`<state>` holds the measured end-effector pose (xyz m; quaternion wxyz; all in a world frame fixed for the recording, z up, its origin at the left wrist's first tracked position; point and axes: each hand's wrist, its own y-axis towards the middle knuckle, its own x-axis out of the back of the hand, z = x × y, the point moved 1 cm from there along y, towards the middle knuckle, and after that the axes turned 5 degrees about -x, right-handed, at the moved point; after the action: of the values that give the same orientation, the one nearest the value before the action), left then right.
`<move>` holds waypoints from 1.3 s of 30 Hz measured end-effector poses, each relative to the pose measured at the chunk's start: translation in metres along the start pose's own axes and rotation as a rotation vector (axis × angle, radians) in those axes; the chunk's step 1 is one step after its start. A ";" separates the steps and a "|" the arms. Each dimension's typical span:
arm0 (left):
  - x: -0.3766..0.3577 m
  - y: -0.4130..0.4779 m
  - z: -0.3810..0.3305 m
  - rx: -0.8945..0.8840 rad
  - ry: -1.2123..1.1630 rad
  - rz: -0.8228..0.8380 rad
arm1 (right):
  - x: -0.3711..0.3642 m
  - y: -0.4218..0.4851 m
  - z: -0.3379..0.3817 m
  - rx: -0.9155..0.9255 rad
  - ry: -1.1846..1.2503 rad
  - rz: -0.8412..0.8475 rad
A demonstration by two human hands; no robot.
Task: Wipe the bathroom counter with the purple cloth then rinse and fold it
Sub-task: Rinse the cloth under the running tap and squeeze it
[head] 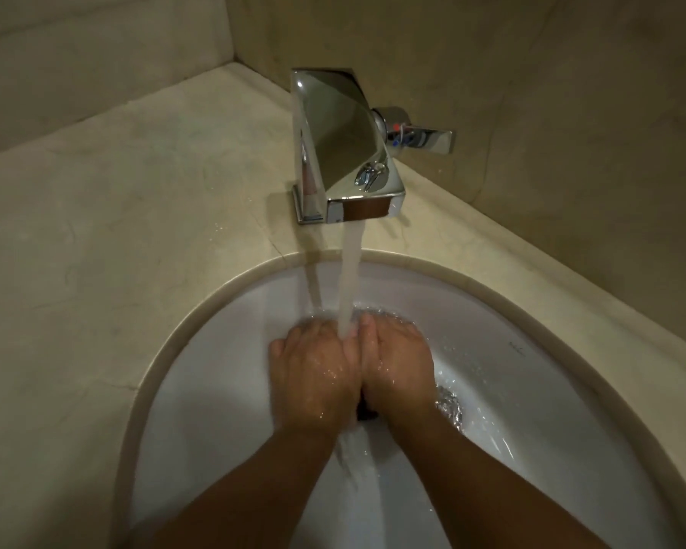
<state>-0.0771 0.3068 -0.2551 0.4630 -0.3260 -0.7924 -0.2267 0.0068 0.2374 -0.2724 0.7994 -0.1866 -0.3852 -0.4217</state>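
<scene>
Pressing together, side by side, backs up: left hand (313,370) and right hand (397,366), curled closed; contents hidden | purple cloth: only a dark scrap (363,412) between the wrists, colour unclear | water stream (351,279) striking the knuckles | white basin (531,390) beneath | chrome faucet (341,152) on beige counter (115,212)

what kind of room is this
Most likely a bathroom: a white oval basin set under a beige stone counter, with a chrome tap running water onto both hands, left and right, pressed together in the basin.
</scene>
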 end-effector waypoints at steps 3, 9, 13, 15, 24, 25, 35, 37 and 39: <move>0.008 -0.013 0.016 -0.175 0.012 0.057 | 0.006 0.001 0.000 -0.049 0.008 0.049; 0.041 -0.020 0.016 -0.100 -0.044 0.053 | 0.019 -0.007 0.021 -0.079 0.130 -0.014; 0.061 -0.014 0.010 -0.152 -0.205 -0.177 | 0.040 -0.005 0.047 -0.017 0.316 -0.172; 0.064 -0.016 0.014 -0.143 -0.201 -0.167 | 0.043 -0.009 0.048 -0.017 0.373 -0.162; 0.026 -0.026 0.009 -0.110 -0.154 -0.134 | 0.016 -0.038 0.008 -0.156 0.194 -0.063; 0.020 -0.026 0.006 -0.128 -0.136 -0.107 | 0.014 -0.040 0.009 -0.126 0.176 -0.077; -0.003 -0.016 0.005 -0.080 0.138 -0.164 | -0.002 -0.018 0.004 -0.080 0.119 -0.104; -0.007 -0.018 0.002 -0.167 0.184 -0.227 | -0.004 -0.015 0.003 -0.086 0.099 -0.101; -0.008 -0.014 0.002 -0.127 0.175 -0.302 | -0.005 -0.012 0.005 -0.078 0.022 -0.089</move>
<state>-0.0853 0.2961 -0.2641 0.4693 -0.2108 -0.7732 -0.3708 -0.0068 0.2359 -0.2735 0.7760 -0.1957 -0.3677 -0.4736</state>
